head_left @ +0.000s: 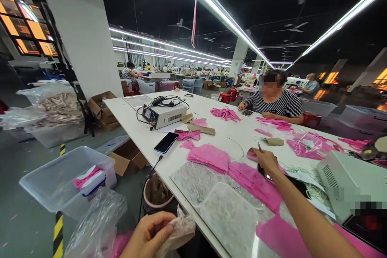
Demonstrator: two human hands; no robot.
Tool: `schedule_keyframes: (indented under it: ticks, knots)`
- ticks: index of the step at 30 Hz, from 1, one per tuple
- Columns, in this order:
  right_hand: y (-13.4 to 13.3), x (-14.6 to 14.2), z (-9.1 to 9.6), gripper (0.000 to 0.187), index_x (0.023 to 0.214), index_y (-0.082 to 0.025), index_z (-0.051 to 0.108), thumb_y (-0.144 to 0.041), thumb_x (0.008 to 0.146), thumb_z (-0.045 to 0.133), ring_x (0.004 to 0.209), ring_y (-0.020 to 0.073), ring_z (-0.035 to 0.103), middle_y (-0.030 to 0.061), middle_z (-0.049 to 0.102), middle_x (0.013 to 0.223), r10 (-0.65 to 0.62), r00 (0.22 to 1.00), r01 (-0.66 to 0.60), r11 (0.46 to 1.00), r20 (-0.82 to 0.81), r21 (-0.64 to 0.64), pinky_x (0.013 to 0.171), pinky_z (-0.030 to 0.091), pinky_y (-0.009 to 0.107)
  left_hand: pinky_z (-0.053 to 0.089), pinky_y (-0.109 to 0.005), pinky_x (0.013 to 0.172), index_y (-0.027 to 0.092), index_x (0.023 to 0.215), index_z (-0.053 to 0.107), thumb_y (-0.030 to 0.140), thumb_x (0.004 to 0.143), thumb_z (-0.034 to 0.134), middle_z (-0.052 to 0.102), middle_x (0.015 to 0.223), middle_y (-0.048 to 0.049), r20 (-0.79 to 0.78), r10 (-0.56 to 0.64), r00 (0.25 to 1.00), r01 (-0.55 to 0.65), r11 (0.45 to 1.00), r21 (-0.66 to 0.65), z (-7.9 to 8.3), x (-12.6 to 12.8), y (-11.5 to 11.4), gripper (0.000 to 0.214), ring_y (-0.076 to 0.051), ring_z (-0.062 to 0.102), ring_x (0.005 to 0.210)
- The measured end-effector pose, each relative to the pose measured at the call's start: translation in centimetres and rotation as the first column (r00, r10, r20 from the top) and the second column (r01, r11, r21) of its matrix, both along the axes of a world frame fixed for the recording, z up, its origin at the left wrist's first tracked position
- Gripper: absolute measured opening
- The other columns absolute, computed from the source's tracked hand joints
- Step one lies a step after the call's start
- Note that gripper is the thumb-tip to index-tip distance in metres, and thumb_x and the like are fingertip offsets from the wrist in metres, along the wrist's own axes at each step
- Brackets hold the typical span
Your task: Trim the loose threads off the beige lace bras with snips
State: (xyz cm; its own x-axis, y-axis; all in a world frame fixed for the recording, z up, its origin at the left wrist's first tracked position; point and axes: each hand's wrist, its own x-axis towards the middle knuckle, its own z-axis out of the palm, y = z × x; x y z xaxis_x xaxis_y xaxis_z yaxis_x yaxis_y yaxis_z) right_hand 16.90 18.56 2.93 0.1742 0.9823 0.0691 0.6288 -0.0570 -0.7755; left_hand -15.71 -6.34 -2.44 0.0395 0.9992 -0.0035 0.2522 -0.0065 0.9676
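Observation:
My left hand (151,231) is closed on a crumpled piece of pale beige fabric (181,227), held just off the table's near edge. Over the table on the right, my right hand (267,161) is closed, and a thin stick-like tool (259,145) pokes up above its fingers; its lower part is hidden. Beneath that hand lies a dark, phone-like object (263,172), partly covered. Stacks of pink fabric pieces (208,158) lie beside it, along the far edge of a cloudy clear cutting sheet (225,209).
A white control box (167,115) with cables and a black phone (165,143) sit at left. A striped-shirted co-worker (276,102) sits across the white table (193,107). Another pale box (347,181) stands right. Below are a clear bin (48,177) and a waste bucket (148,201).

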Motion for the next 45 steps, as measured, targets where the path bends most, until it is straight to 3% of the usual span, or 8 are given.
schedule_keyframes:
  ticks: [5, 7, 13, 18, 28, 32, 37, 45]
  knots:
    - [-7.9, -1.8, -1.6, 0.035, 0.092, -0.011, 0.068, -0.043, 0.084, 0.056, 0.038, 0.0074, 0.035, -0.0005, 0.056, 0.057, 0.222, 0.955, -0.255, 0.953, -0.198, -0.163, 0.036, 0.026, 0.023, 0.039, -0.019, 0.057, 0.012, 0.083, 0.068, 0.039, 0.062, 0.076, 0.062, 0.067, -0.0004, 0.266, 0.025, 0.964, 0.012, 0.991, -0.135, 0.3, 1.7, 0.7, 0.036, -0.011, 0.051, 0.061]
    - [-11.9, -3.6, -1.9, 0.037, 0.086, -0.013, 0.07, -0.048, 0.076, 0.062, 0.037, 0.0069, 0.025, -0.0072, 0.039, 0.044, 0.346, 0.89, -0.411, 0.89, -0.296, -0.198, 0.039, 0.018, 0.024, 0.038, -0.02, 0.057, 0.011, 0.081, 0.067, 0.04, 0.061, 0.077, 0.06, 0.065, 0.0005, 0.37, 0.03, 0.929, 0.035, 0.985, -0.169, 0.5, 2.4, 0.8, 0.037, -0.01, 0.05, 0.059]
    - [-19.5, -9.8, -1.3, 0.026, 0.083, -0.017, 0.07, -0.041, 0.073, 0.066, 0.048, 0.0102, 0.033, -0.0057, 0.043, 0.052, 0.638, 0.714, -0.687, 0.718, -0.287, -0.114, 0.048, 0.028, 0.024, 0.038, -0.02, 0.058, 0.011, 0.076, 0.067, 0.041, 0.062, 0.077, 0.061, 0.067, -0.0007, 0.461, 0.063, 0.885, 0.028, 0.982, -0.188, 0.6, 3.5, -0.5, 0.034, -0.009, 0.051, 0.06]
    - [-20.8, -12.4, -0.9, 0.019, 0.072, -0.017, 0.066, -0.034, 0.077, 0.062, 0.054, 0.0114, 0.041, -0.003, 0.052, 0.06, 0.702, 0.645, -0.738, 0.674, -0.301, -0.01, 0.051, 0.032, 0.023, 0.037, -0.02, 0.06, 0.011, 0.079, 0.065, 0.037, 0.062, 0.078, 0.06, 0.068, 0.0001, 0.473, 0.023, 0.881, 0.059, 0.986, -0.158, 0.7, 3.6, -1.6, 0.034, -0.009, 0.051, 0.061]
    - [-22.4, -10.4, -3.8, 0.027, 0.078, -0.016, 0.068, -0.042, 0.076, 0.066, 0.051, 0.0116, 0.043, -0.0024, 0.053, 0.056, 0.549, 0.651, -0.638, 0.77, -0.525, 0.013, 0.049, 0.035, 0.024, 0.031, -0.022, 0.06, 0.01, 0.08, 0.066, 0.048, 0.059, 0.075, 0.053, 0.065, 0.0029, 0.578, -0.044, 0.815, 0.264, 0.916, -0.302, -1.0, 4.4, -3.0, 0.045, -0.009, 0.044, 0.061]
    - [-22.8, -9.7, -5.1, 0.025, 0.079, -0.018, 0.071, -0.042, 0.075, 0.067, 0.06, 0.0169, 0.055, 0.0015, 0.06, 0.064, 0.544, 0.591, -0.643, 0.763, -0.595, 0.06, 0.055, 0.045, 0.027, 0.027, -0.02, 0.053, 0.011, 0.071, 0.062, 0.043, 0.051, 0.08, 0.052, 0.058, 0.005, 0.671, 0.091, 0.736, 0.204, 0.915, -0.348, -0.5, 5.8, -2.6, 0.041, -0.006, 0.04, 0.052]
    - [-23.0, -8.9, -6.4, 0.017, 0.079, -0.019, 0.071, -0.036, 0.076, 0.067, 0.069, 0.0203, 0.062, 0.0056, 0.068, 0.08, 0.529, 0.687, -0.543, 0.829, -0.498, 0.132, 0.061, 0.051, 0.027, 0.033, -0.02, 0.052, 0.012, 0.062, 0.058, 0.037, 0.058, 0.077, 0.054, 0.055, 0.0027, 0.653, 0.161, 0.74, 0.073, 0.946, -0.316, -0.5, 6.5, -2.2, 0.032, -0.007, 0.044, 0.051]
    - [-22.3, -8.8, -5.8, 0.015, 0.073, -0.02, 0.073, -0.032, 0.077, 0.066, 0.061, 0.0189, 0.063, 0.0047, 0.068, 0.07, 0.639, 0.58, -0.642, 0.74, -0.506, 0.199, 0.058, 0.052, 0.027, 0.039, -0.019, 0.053, 0.018, 0.111, 0.057, 0.02, 0.066, 0.066, 0.056, 0.082, -0.0011, 0.459, -0.189, 0.868, 0.297, 0.939, -0.175, -0.4, 5.6, -1.2, 0.046, -0.01, 0.048, 0.063]
